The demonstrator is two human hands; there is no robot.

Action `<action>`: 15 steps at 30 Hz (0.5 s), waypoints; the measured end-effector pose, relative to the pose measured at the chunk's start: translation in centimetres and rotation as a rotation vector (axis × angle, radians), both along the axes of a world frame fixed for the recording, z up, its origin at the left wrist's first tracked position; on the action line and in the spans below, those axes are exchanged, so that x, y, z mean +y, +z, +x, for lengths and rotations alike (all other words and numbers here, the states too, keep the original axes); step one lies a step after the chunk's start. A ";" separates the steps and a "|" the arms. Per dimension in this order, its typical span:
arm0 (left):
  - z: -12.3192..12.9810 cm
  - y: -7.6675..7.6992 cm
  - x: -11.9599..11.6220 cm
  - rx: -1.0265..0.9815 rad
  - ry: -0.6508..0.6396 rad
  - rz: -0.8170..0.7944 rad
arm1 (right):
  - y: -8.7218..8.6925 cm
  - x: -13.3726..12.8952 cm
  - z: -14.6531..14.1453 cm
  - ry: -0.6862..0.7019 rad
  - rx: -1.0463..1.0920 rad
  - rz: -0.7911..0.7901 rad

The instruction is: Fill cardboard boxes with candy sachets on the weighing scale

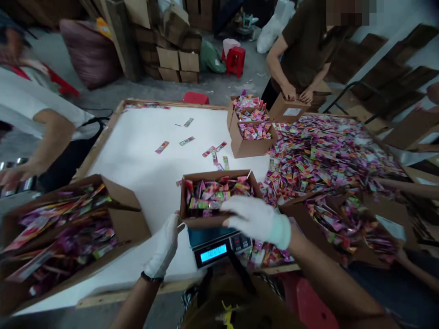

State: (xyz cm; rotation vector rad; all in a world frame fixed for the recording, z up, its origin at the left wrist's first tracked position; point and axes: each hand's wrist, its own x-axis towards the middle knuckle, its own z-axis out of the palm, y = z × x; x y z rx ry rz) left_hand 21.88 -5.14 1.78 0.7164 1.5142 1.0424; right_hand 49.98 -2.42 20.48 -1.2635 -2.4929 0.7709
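A small cardboard box (202,223) filled with colourful sachets (211,189) stands on a digital scale (245,244) right in front of me. The scale's display glows blue, its digits too blurred to read surely. My left hand (165,246), in a white glove with bare fingertips, is at the box's near left corner, thumb and fingers apart. My right hand (255,219), gloved the same way, reaches over the box's near right edge with fingers stretched out above the sachets. Whether it touches them I cannot tell.
Left of me stands a larger sachet-filled box (125,224). Beyond the scale are loose sachets (187,141) and filled boxes (252,147). A big sachet heap (329,146) covers the right side, beside another open box (308,219). A co-worker (302,55) handles a carton (286,109).
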 end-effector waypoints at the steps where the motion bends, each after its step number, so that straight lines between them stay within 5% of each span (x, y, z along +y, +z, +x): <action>1: -0.3 -0.3 -0.9 -0.013 0.017 -0.007 | 0.8 0.1 1.5 -0.070 0.078 0.050; 6: -2.2 -1.6 -5.3 -0.060 0.151 -0.137 | 2.3 1.6 5.0 -0.270 0.111 0.166; 15: -3.6 -1.7 -10.1 -0.060 0.227 -0.231 | 1.9 6.1 -0.1 -0.174 -0.145 0.145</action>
